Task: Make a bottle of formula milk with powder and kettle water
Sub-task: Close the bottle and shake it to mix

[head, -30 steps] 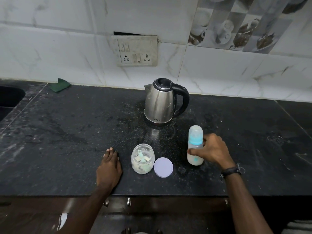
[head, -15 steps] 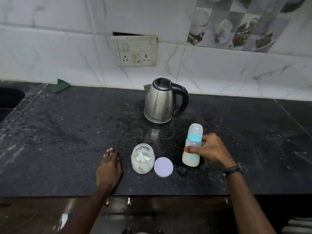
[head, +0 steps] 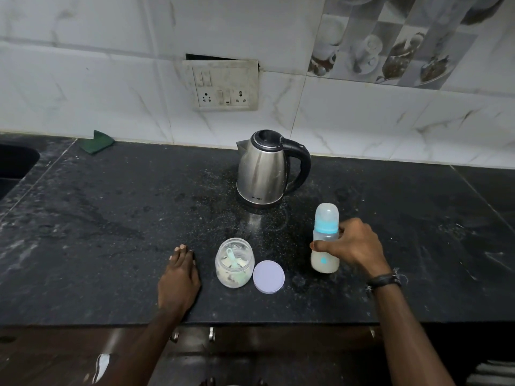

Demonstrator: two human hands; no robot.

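A capped baby bottle (head: 325, 238) with a blue ring and milky liquid in its lower part stands upright on the black counter (head: 111, 232). My right hand (head: 354, 246) is wrapped around its middle. My left hand (head: 179, 277) lies flat on the counter, fingers together, holding nothing. Just right of it stands an open clear powder jar (head: 234, 262) with a pale green scoop inside. The jar's lilac lid (head: 268, 276) lies flat beside it. A steel kettle (head: 264, 169) with a black handle sits behind, lid shut.
A wall socket panel (head: 224, 84) is above the kettle. A green cloth (head: 96, 142) lies at the back left. A sink edge (head: 16, 165) shows at far left. Powder specks are scattered around the kettle. Drawer handles (head: 192, 334) sit under the counter's front edge.
The bottle tilted to the left half a second ago and now stands upright again in my right hand. My left hand has not moved.
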